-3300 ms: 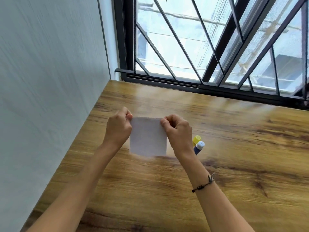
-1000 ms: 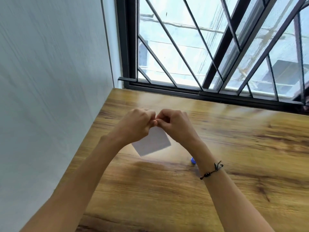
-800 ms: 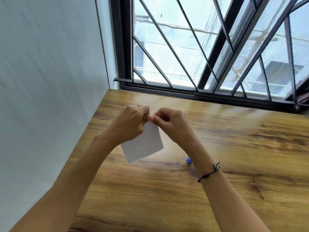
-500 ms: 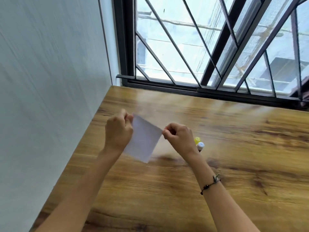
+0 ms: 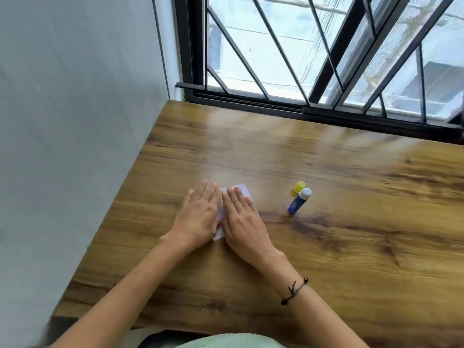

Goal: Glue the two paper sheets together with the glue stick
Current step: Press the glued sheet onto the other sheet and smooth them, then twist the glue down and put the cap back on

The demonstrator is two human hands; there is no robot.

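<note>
The white paper lies flat on the wooden table, mostly hidden under both my hands. My left hand presses its left part with straight fingers, and my right hand presses its right part the same way. I cannot tell the two sheets apart. To the right stands the blue glue stick with its white glue tip bare, apart from my hands. Its yellow cap sits just behind it.
A white wall runs along the table's left edge. A black-framed window with diagonal bars closes off the far edge. The table's near edge is close to my body.
The paper, held in the air by pinching fingers of both hands, has come down onto the table. Both hands have opened flat on top of it.
</note>
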